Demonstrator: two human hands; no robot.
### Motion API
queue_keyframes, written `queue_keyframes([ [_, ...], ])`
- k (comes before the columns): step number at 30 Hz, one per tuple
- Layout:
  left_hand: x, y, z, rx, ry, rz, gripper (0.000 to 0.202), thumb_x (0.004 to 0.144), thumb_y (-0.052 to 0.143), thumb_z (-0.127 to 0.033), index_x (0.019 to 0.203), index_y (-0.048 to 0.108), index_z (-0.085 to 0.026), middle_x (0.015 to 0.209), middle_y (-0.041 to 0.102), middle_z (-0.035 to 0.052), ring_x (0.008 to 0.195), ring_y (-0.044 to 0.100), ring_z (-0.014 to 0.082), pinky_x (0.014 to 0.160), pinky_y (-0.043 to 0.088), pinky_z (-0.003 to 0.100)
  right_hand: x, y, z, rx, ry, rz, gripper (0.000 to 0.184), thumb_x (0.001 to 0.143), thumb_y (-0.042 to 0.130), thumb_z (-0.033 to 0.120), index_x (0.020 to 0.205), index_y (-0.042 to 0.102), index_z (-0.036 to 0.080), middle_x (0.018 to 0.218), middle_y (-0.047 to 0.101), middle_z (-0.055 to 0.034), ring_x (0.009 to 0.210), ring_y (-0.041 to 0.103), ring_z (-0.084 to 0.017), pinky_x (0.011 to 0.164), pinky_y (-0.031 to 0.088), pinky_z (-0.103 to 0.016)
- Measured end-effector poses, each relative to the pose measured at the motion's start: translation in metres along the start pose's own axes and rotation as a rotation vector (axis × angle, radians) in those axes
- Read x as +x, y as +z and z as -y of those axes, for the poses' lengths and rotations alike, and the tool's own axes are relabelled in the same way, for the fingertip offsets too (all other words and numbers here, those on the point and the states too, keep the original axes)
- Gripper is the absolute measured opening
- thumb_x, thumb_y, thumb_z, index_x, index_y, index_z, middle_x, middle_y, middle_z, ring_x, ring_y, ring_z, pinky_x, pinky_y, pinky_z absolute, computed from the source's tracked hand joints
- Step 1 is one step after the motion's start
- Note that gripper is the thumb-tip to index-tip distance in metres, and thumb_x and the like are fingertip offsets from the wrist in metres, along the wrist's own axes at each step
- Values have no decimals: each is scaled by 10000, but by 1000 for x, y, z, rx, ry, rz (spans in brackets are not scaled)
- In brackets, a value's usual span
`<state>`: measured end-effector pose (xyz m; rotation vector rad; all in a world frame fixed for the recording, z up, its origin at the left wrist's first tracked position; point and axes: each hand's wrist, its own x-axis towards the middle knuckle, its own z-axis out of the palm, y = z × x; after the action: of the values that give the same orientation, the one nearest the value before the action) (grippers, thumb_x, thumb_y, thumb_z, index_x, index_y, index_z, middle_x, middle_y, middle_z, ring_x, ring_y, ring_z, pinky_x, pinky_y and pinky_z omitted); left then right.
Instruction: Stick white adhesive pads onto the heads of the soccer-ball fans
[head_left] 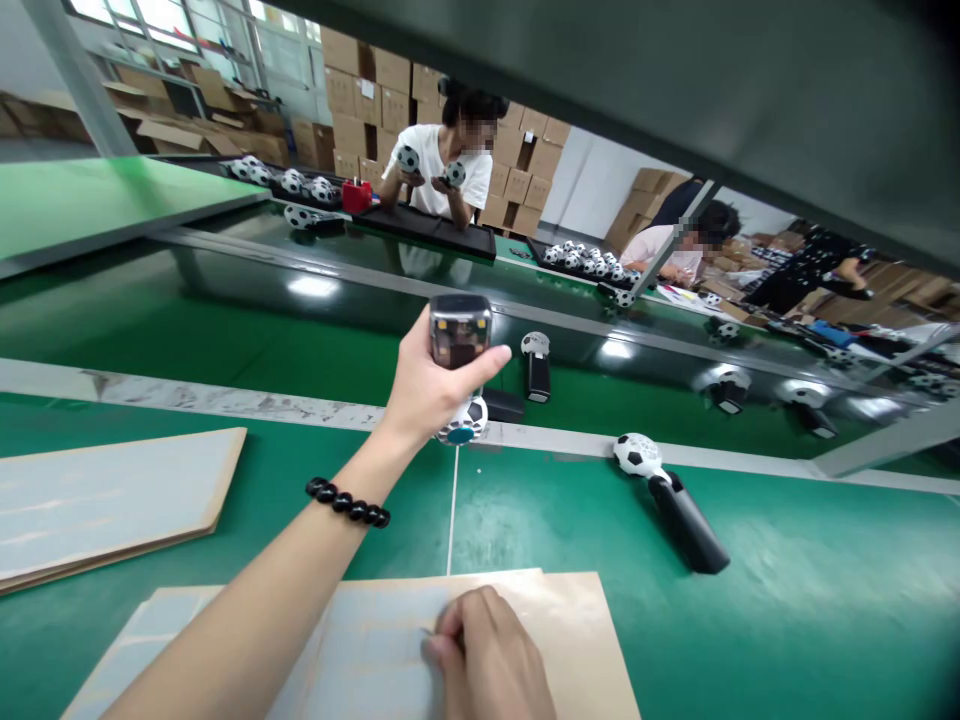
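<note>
Soccer-ball toy [460,335] gripped in the left hand [427,390], up off the green bench [787,560], in view over the grey divider strip [225,405]. Clear square block at the top end, dark and amber parts showing inside. Small black-and-white ball [463,422] at the bottom end, round teal patch on its underside. Long axis near upright, block up, ball down, slight lean; exact tilt hard to call from this view.

Left fingers closed around the toy between block and ball, holding it. Dark bead bracelet [349,502] on that wrist.

Right hand [487,660] at the bottom edge of the view, fingers curled, tips on a pale sheet [375,640] backed by tan card. Pinching or just pressing: cannot tell.

Stack of similar sheets [112,500] on the bench to the left. Second toy with black handle [686,522] lying on the bench, well right of the hands, ball end to the upper left. Another toy [536,365] upright beyond the strip.

Across the line, a person [435,165] with a toy in each hand; further right, another person [667,250] beside a cluster of toys [581,262]. Cardboard cartons [360,90] stacked behind.
</note>
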<state>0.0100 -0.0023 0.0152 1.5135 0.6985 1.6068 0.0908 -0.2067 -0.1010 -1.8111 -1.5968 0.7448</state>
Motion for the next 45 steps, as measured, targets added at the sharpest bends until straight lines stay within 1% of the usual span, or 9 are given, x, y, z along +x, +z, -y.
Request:
queue_keyframes([
  [6, -5, -7, 1, 239, 476, 300, 305, 746, 798, -230, 959, 585, -189, 894, 682, 33, 760, 638, 147, 707, 528, 250, 38, -89, 20, 359, 16, 124, 287, 998, 461, 465, 821, 465, 240, 739, 602, 7, 676, 614, -166, 622, 485, -247],
  [10, -3, -14, -4, 294, 578, 403, 264, 777, 751, -185, 979, 581, -191, 915, 680, 46, 785, 647, 156, 707, 530, 251, 51, -130, 50, 221, -57, 261, 180, 936, 548, 362, 809, 489, 249, 741, 571, 20, 694, 538, -173, 625, 387, -256],
  [15, 2, -25, -26, 357, 544, 365, 295, 776, 784, -216, 990, 583, -187, 952, 688, 46, 820, 662, 158, 761, 540, 254, 45, -100, 30, 40, -77, 401, 136, 843, 547, 199, 772, 445, 253, 748, 552, -5, 654, 431, -193, 626, 268, -310],
  [20, 0, -25, -46, 351, 516, 338, 354, 727, 832, -232, 992, 599, -198, 963, 696, 29, 826, 673, 166, 783, 539, 257, 28, -86, -24, 284, 95, 404, 273, 957, 511, 466, 802, 409, 265, 723, 497, 16, 645, 449, -186, 616, 353, -285],
  [24, -4, -12, -52, 336, 427, 480, 289, 751, 798, -262, 954, 602, -201, 890, 684, 7, 747, 654, 150, 712, 522, 245, 14, -101, -42, 586, 195, 421, 491, 891, 527, 730, 801, 442, 254, 772, 532, 6, 718, 561, -190, 705, 477, -314],
  [31, -11, 4, -54, 287, 253, 744, 273, 749, 771, -220, 968, 609, -204, 845, 703, -14, 686, 656, 142, 619, 492, 220, 4, -100, -42, 948, 221, 377, 551, 710, 750, 738, 760, 549, 227, 1011, 709, -92, 1104, 674, -305, 981, 481, -442],
  [37, -10, -7, -43, 378, 413, 672, 281, 763, 756, -218, 1002, 609, -209, 888, 724, 6, 728, 686, 149, 663, 516, 224, 28, -153, 9, 991, 67, 221, 379, 877, 750, 542, 811, 558, 222, 693, 711, -2, 615, 685, -146, 519, 518, -220],
  [41, -8, -12, -41, 412, 531, 632, 274, 772, 739, -193, 1006, 599, -212, 892, 729, 14, 732, 696, 149, 653, 522, 224, 48, -182, 65, 904, -122, 109, 277, 909, 747, 453, 803, 619, 232, 657, 719, 10, 551, 685, -126, 500, 578, -202],
  [45, -6, -13, -43, 391, 620, 611, 239, 811, 737, -250, 1002, 600, -210, 866, 738, 31, 694, 698, 150, 601, 522, 221, 60, -181, 89, 846, -228, 75, 244, 915, 740, 434, 793, 665, 236, 724, 762, -23, 558, 719, -147, 475, 602, -209],
])
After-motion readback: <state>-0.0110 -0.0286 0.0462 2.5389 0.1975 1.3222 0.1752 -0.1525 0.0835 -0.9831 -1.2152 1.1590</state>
